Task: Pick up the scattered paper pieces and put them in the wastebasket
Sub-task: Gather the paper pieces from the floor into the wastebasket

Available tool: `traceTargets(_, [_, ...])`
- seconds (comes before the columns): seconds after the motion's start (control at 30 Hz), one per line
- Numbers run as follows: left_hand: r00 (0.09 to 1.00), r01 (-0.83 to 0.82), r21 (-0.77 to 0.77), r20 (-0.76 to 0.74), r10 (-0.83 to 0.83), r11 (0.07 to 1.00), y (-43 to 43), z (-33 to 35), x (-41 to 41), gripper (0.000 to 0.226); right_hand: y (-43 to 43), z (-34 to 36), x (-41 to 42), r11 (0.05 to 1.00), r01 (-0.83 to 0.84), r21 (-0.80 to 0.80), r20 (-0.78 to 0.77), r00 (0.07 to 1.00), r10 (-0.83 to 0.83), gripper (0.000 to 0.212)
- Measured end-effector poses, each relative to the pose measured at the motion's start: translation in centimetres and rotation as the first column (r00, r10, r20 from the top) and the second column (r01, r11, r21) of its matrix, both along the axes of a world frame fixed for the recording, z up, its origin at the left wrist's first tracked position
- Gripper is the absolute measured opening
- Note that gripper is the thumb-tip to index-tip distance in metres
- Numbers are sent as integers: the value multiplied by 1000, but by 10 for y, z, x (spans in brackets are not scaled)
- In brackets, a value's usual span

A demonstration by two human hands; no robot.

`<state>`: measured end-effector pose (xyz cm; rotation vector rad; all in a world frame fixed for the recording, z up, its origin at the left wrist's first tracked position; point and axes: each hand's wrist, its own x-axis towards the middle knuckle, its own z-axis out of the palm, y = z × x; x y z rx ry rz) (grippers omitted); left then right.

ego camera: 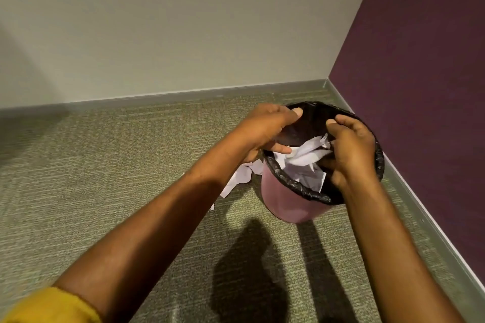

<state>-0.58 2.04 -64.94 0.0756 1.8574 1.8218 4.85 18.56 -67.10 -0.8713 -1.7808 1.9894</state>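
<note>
White paper pieces look featherlight, floppy: scoop in bunches. Left hand fingers loosely spread, right hand curls round some over wastebasket

Corner of a room. A plain, pale grey-beige painted wall forms the far side. A dark purple, matt-textured wall closes the right side, and the two meet at a slanting corner line (the slant comes from the wide-angle view). A narrow grey baseboard strip runs along the foot of both walls. The floor is a grey-green, finely ribbed carpet. A soft shadow dims the pale wall's left end, and sharper dark shadows lie on the near carpet.
</note>
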Motion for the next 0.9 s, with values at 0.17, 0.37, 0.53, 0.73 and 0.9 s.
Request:
traceTargets(0.17, [991,-97,60,-82,102,993,-27,0,-10,22,-6,7,1,994,72,87,-65,996,-66,22])
traceTargets(0.37, [933,-350,-90,-128,338,932,-107,-50,-39,17,-41,22,11,992,23,128,-211,977,4,19])
traceTargets(0.53, [888,-450,-451,-138,438,771,-176,-142,-37,11,-99,23,22,976,-171,138,-329,921,208,16])
traceTargets(0.73, [992,-117,-791,-68,104,600,-224,-220,-21,53,-158,-30,18,886,-397,240,-233,862,450,23])
traceTargets(0.9, [974,84,-923,-3,-227,375,-237,-299,-29,78,-184,-124,7,767,-451,455,-27,855,519,21])
